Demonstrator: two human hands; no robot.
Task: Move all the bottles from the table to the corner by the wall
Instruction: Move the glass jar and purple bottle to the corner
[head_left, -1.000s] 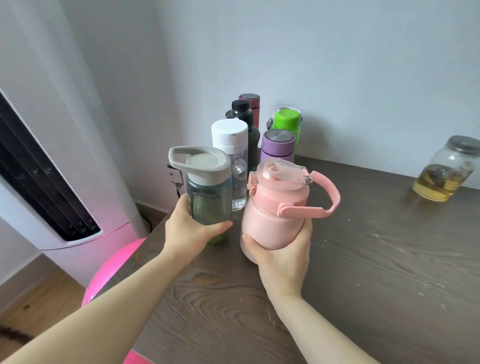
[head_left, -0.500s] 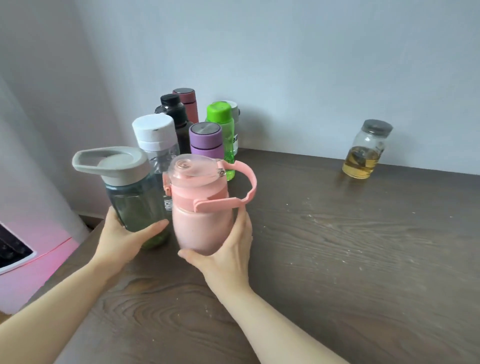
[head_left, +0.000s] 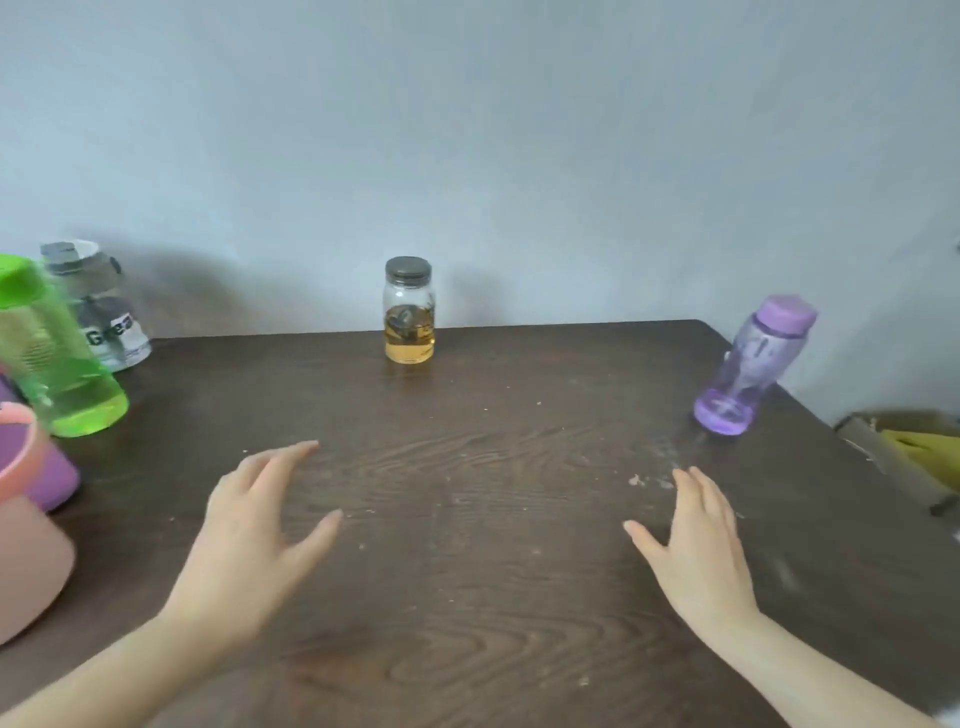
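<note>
A: Head view: what's changed?

B: Both hands have let go. The left hand (head_left: 249, 525) and right hand (head_left: 696, 545) hover over the table (head_left: 493, 519) with fingers spread, holding nothing. The pink bottle (head_left: 26, 561) they carried now stands at the left edge, beside the green bottle (head_left: 57, 353) in the corner group.

A: What's left?

B: The jar (head_left: 409, 312) by the wall and the purple bottle (head_left: 753, 364) far right, both well apart from the hands. Probably those go next.
</note>
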